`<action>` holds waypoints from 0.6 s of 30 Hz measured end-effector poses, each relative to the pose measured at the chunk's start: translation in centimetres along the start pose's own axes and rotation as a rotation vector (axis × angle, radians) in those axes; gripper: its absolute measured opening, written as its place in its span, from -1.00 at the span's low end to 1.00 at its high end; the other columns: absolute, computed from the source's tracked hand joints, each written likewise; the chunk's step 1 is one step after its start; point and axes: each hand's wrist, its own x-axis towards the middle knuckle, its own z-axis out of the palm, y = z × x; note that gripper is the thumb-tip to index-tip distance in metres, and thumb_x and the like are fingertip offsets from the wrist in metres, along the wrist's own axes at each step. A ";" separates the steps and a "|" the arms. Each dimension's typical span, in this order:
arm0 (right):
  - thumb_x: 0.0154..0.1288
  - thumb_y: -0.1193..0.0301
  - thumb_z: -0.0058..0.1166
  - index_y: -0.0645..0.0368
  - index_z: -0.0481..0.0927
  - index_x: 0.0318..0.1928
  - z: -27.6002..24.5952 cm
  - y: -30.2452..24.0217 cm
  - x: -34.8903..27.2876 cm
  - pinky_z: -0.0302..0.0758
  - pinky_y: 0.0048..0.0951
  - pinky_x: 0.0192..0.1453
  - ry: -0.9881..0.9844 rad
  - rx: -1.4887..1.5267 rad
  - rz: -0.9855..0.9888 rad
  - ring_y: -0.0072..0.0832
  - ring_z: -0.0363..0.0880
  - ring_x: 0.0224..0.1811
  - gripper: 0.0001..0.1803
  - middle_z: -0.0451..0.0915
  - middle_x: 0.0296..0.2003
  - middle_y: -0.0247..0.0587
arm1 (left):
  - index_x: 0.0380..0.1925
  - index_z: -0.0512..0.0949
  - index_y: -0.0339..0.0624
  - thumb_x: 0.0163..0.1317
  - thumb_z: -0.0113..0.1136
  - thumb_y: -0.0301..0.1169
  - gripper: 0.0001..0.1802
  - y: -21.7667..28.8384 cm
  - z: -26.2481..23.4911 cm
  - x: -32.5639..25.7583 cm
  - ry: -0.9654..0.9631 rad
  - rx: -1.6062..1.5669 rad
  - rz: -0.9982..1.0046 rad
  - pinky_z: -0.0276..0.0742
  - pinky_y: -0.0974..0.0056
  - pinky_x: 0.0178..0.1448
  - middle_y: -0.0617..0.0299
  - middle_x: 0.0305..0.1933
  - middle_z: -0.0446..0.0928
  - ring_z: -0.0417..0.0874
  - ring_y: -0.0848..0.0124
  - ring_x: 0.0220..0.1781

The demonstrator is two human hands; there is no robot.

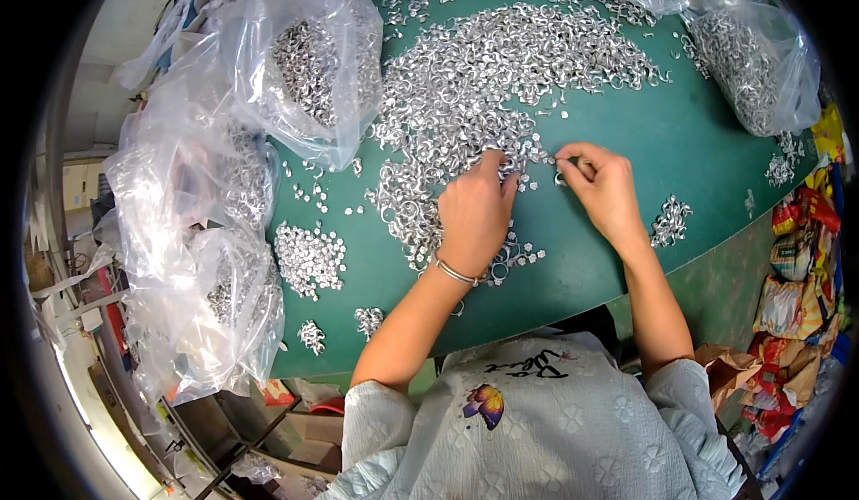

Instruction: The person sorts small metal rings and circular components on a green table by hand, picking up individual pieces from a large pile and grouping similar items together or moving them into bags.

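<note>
A broad heap of small silver metal pieces [528, 57], many of them ring-shaped, spreads over the green table. My left hand [472, 213], with a bangle at its wrist, rests at the heap's near right edge. Its thumb and index finger curl down among the pieces, and what lies between them is hidden. Just to the right, my right hand [607, 191] is held in a pinch over the green surface. A small silver ring [560, 179] shows at its fingertips. Loose flower-shaped bits [528, 183] lie between the two hands.
Clear plastic bags [344, 79] of silver pieces line the left side; another bag [747, 70] stands far right. A pile of flower-shaped pieces [310, 260] sits left, with small clusters [311, 337] near the front edge. Another cluster [671, 221] lies right of my right hand.
</note>
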 end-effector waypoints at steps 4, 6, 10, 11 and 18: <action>0.04 0.46 0.22 0.17 0.63 -0.29 -0.2 0.1 0.1 0.39 -0.22 -0.46 0.037 -0.041 -0.137 -0.20 0.50 -0.53 -0.83 0.54 -0.51 -0.14 | -0.30 0.53 -0.14 0.07 0.24 -0.42 -0.83 -0.4 -0.3 -0.7 0.004 0.024 0.014 0.37 0.16 -0.54 0.11 -0.64 0.49 0.52 0.15 -0.63; 0.04 0.46 0.22 0.15 0.63 -0.28 0.6 -0.3 0.3 0.41 -0.21 -0.44 0.032 -0.108 -0.280 -0.18 0.51 -0.50 -0.82 0.55 -0.48 -0.15 | -0.31 0.53 -0.13 0.07 0.23 -0.44 -0.85 -0.8 -1.1 -1.5 -0.037 0.004 -0.018 0.36 0.16 -0.54 0.12 -0.66 0.47 0.51 0.17 -0.64; 0.06 0.48 0.18 0.14 0.63 -0.31 1.1 -0.4 0.3 0.45 -0.24 -0.41 -0.053 -0.295 -0.319 -0.17 0.54 -0.46 -0.87 0.59 -0.43 -0.17 | -0.34 0.54 -0.10 0.07 0.20 -0.49 -0.87 -1.4 -2.7 -2.7 -0.120 -0.004 -0.060 0.32 0.17 -0.56 0.15 -0.73 0.41 0.47 0.20 -0.68; 0.07 0.49 0.16 0.14 0.63 -0.33 0.8 -0.2 0.2 0.45 -0.26 -0.40 -0.065 -0.311 -0.291 -0.16 0.55 -0.45 -0.89 0.59 -0.42 -0.17 | -0.34 0.54 -0.09 0.08 0.20 -0.49 -0.88 -1.5 -2.8 -2.7 -0.141 -0.009 -0.064 0.31 0.17 -0.57 0.16 -0.74 0.40 0.46 0.20 -0.69; 0.05 0.51 0.19 0.15 0.65 -0.32 -1.9 -0.1 -0.6 0.44 -0.33 -0.39 -0.024 -0.016 0.009 -0.27 0.54 -0.52 -0.87 0.58 -0.45 -0.16 | -0.18 0.59 -0.05 0.13 0.20 -0.41 -0.78 0.5 -1.1 -0.1 -0.068 -0.002 0.099 0.44 0.14 -0.46 0.12 -0.54 0.52 0.56 0.17 -0.54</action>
